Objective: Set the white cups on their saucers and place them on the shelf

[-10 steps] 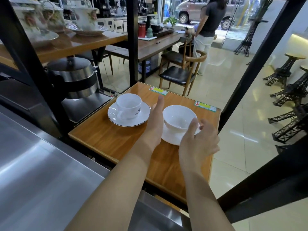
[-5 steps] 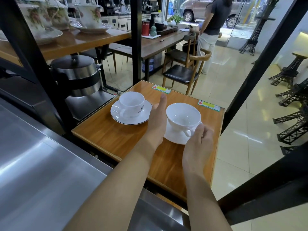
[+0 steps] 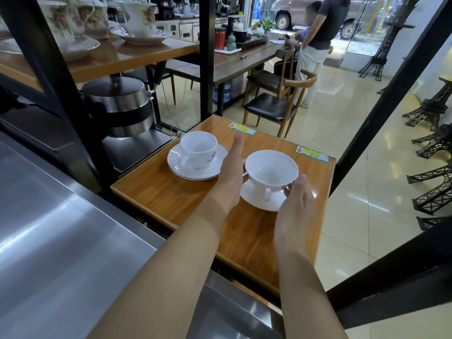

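A wide white cup (image 3: 271, 168) sits on its white saucer (image 3: 256, 200) at the right of the wooden shelf board (image 3: 171, 194), with its handle pointing toward me. My left hand (image 3: 231, 174) presses against the cup's left side, thumb on the bowl and fingers stretched forward. On the other side, my right hand (image 3: 297, 204) has its thumb on the rim and its fingers hidden below. To the left, untouched, a second white cup (image 3: 198, 148) bearing a logo stands on a dark-rimmed saucer (image 3: 195, 171).
A steel waffle maker (image 3: 119, 106) stands left of the board, behind a black frame post (image 3: 205, 57). Floral teacups (image 3: 139, 15) fill the upper wooden shelf. A steel counter (image 3: 61, 228) lies near me. A chair (image 3: 276, 104), a person (image 3: 315, 45) and metal tower models (image 3: 433, 143) stand beyond.
The wide cup has turned on its saucer, bringing its handle from the right round toward me. My right thumb moved up onto the rim. The left cup stayed put.
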### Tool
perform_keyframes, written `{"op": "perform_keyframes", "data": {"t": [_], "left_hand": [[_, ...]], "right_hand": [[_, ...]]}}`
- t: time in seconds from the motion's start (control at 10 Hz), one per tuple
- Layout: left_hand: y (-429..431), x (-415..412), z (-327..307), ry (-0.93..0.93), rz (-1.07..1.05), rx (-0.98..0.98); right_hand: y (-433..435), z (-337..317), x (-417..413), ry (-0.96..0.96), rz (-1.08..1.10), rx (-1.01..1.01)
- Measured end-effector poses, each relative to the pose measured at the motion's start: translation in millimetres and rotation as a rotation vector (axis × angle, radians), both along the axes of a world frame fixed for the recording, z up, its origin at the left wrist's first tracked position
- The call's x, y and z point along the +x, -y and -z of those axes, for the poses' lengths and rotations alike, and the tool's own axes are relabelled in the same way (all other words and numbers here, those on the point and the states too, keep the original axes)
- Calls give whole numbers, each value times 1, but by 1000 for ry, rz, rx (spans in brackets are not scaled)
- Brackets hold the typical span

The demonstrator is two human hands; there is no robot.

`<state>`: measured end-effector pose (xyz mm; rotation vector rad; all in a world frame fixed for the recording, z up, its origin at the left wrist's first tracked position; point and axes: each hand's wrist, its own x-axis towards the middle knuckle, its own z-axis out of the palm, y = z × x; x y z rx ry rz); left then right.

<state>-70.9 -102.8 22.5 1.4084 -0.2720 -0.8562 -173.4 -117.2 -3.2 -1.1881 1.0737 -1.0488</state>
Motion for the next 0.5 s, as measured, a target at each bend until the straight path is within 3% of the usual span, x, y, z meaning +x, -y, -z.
{"op": "perform_keyframes", "data": {"t": [0.5], "left_hand": [[5, 4, 3, 29, 41, -35]], "right_hand": [[0, 10, -5, -69, 41, -88]]}}
